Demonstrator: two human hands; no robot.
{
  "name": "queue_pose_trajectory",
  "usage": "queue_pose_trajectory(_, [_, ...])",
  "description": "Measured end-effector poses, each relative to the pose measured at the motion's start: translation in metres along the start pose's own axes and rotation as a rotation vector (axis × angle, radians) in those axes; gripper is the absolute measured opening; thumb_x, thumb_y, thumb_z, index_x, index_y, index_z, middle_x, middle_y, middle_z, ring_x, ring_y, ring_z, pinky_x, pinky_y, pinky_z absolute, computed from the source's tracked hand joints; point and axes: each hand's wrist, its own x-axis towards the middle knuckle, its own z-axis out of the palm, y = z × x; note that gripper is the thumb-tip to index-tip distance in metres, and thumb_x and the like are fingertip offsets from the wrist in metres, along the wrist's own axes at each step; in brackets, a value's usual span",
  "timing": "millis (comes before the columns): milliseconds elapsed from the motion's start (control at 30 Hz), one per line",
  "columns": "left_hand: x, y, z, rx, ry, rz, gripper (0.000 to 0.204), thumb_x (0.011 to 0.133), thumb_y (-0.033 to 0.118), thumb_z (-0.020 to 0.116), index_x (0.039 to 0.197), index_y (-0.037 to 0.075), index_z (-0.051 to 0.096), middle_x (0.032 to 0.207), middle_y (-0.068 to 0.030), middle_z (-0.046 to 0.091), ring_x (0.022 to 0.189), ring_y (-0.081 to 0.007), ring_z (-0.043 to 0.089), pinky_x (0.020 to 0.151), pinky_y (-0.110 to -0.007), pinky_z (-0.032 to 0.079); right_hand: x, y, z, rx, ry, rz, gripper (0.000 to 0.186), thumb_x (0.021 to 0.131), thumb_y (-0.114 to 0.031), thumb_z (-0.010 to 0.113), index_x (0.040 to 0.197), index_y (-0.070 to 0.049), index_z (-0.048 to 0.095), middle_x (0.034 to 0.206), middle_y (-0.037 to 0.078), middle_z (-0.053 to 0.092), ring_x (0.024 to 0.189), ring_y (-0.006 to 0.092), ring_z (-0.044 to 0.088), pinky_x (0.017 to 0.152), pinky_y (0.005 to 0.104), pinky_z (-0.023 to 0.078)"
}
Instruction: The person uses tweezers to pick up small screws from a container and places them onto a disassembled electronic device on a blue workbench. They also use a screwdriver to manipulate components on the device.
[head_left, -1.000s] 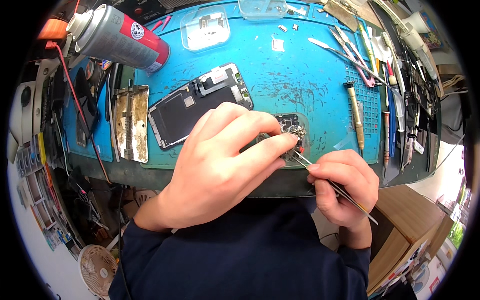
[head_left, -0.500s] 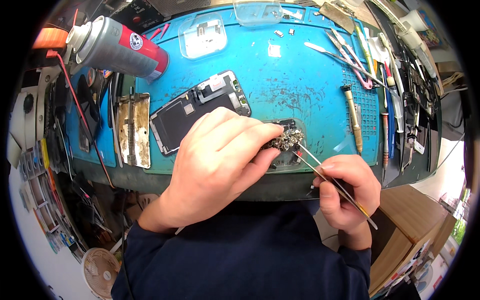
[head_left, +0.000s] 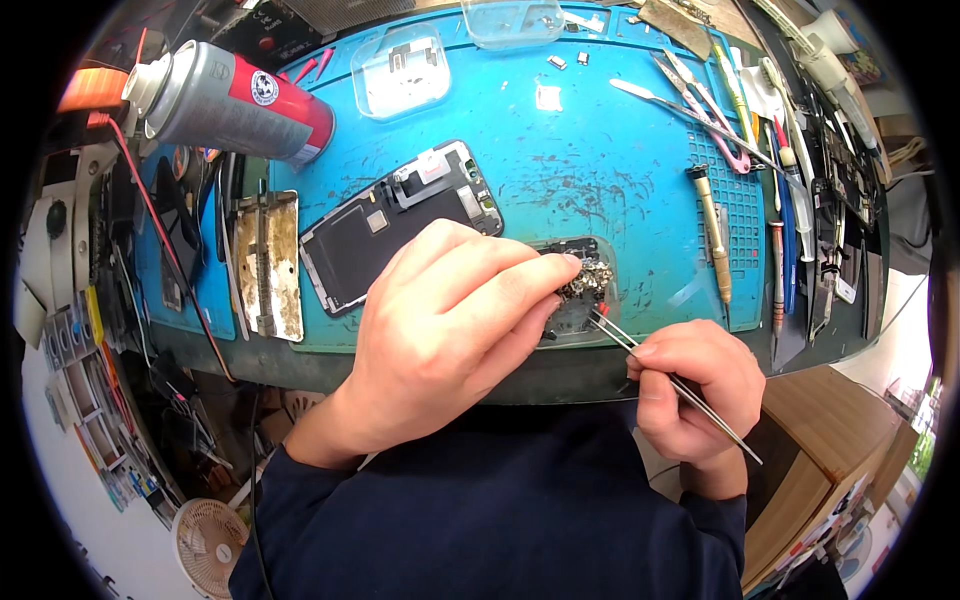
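My L hand is bent over a small clear tray, fingertips at the pile of tiny metal parts in it — can't tell if they're gripping any. R hand holds metal tweezers btw. thumb & fingers, prongs slightly apart, tips nr. a tiny red bit. Tray's by the near edge of the blue mat — R of a dark phone panel, spray can upper L.

Wide head-height fisheye view, downward and close over the blue mat
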Motion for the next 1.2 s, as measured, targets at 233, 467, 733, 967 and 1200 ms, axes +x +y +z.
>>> queue_pose_trajectory(233, [-0.003, -0.004, 0.005, 0.019, 0.066, 0.032, 0.04, 0.076, -0.008, 0.082, 0.114, 0.003, 0.077, 0.099, -0.0088, 0.074, 0.083, -0.0266, 0.066, 0.073, -0.036, 0.052, 0.004, -0.001, 0.007, -0.047, -0.008, -0.004, 0.022, 0.08, 0.004, 0.078, 0.101, -0.002, 0.075, 0.083, 0.011, 0.075, 0.07, 0.0265, 0.074, 0.062, 0.0338, 0.059])
queue_pose_trajectory(467, [-0.003, -0.004, 0.006, -0.022, 0.066, 0.018, 0.039, 0.077, -0.008, 0.081, 0.114, 0.002, 0.077, 0.099, -0.0098, 0.073, 0.081, -0.0264, 0.067, 0.072, -0.036, 0.052, 0.006, -0.002, 0.009, -0.073, -0.019, 0.004, 0.021, 0.081, 0.005, 0.078, 0.101, -0.001, 0.075, 0.083, 0.011, 0.075, 0.069, 0.027, 0.074, 0.062, 0.0335, 0.059])
queue_pose_trajectory(733, [-0.004, -0.003, 0.004, -0.026, 0.055, 0.011, 0.037, 0.079, -0.007, 0.081, 0.115, 0.0, 0.076, 0.1, -0.0107, 0.074, 0.081, -0.0267, 0.067, 0.072, -0.036, 0.052, 0.002, -0.005, 0.004, 0.001, 0.002, 0.0, 0.018, 0.085, 0.003, 0.077, 0.102, -0.001, 0.074, 0.085, 0.012, 0.075, 0.069, 0.0247, 0.074, 0.061, 0.032, 0.058])
queue_pose_trajectory(967, [-0.005, -0.002, 0.001, -0.069, 0.03, -0.024, 0.04, 0.079, 0.001, 0.086, 0.117, -0.001, 0.075, 0.104, -0.0122, 0.074, 0.086, -0.028, 0.068, 0.076, -0.037, 0.053, -0.002, -0.005, 0.016, -0.014, 0.074, -0.053, 0.024, 0.086, 0.002, 0.076, 0.11, 0.0, 0.072, 0.091, 0.014, 0.076, 0.071, 0.0242, 0.074, 0.06, 0.031, 0.058])
queue_pose_trajectory(1200, [-0.006, -0.003, 0.0, -0.08, 0.015, -0.036, 0.043, 0.078, 0.005, 0.089, 0.118, 0.0, 0.075, 0.105, -0.0117, 0.074, 0.087, -0.0276, 0.068, 0.077, -0.037, 0.053, -0.001, -0.002, 0.019, -0.051, 0.069, -0.109, 0.029, 0.083, 0.005, 0.079, 0.11, -0.001, 0.073, 0.091, 0.012, 0.076, 0.07, 0.0228, 0.073, 0.059, 0.0312, 0.058])
